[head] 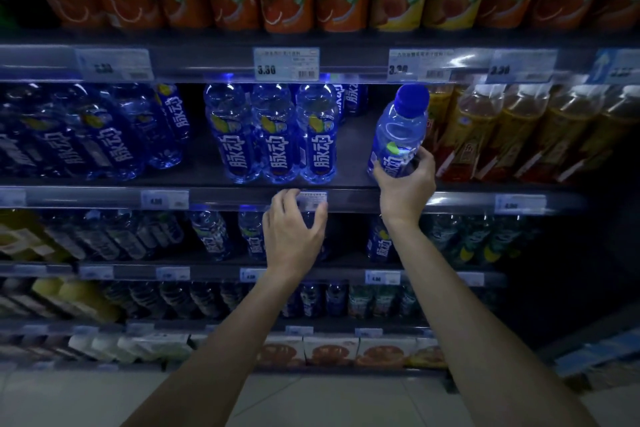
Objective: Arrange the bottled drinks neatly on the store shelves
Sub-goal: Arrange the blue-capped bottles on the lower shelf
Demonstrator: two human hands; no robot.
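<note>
Right grip [405, 184] round blue-capped bottle [398, 128], clear liquid inside, left grip [294, 229] spread

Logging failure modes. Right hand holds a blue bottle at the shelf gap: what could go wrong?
1. The right hand grips the tilted held bottle low down; it might tip when set down.
2. Its cap is close to the upper shelf rail and could catch.
3. The amber bottles beside it could get bumped.

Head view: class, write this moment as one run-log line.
right hand: grips blue bottle, tilted, at shelf gap | left hand: empty, at shelf rail | bottle: not released
</note>
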